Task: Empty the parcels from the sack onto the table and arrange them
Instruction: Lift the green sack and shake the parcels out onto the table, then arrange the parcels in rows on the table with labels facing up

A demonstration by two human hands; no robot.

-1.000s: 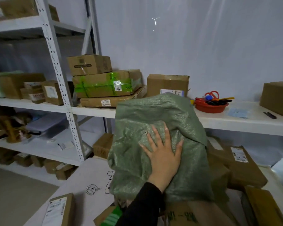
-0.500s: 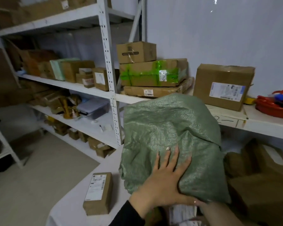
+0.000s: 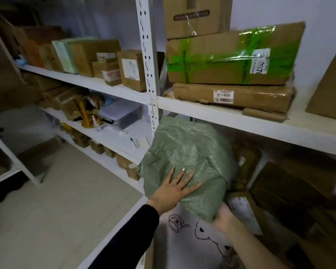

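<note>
White table [image 3: 179, 249], left hand [image 3: 171, 191] spread flat on sack [image 3: 188, 150]; right hand [image 3: 224, 218] gripping its edge

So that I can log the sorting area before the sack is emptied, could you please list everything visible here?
green sack: one, green, on the table before the rack
table: one, white with black doodles, bottom centre
parcels: several, brown, on the table right of the sack
taped box: one, brown with green tape, mid-stack on the shelf above
shelf boxes: many, mostly brown, left shelves
plastic tub: one, clear, lower left shelf
rack: one, white, along the wall
left hand: one, black sleeve, flat on the sack
right hand: one, bare forearm, holding the sack's lower edge
</note>
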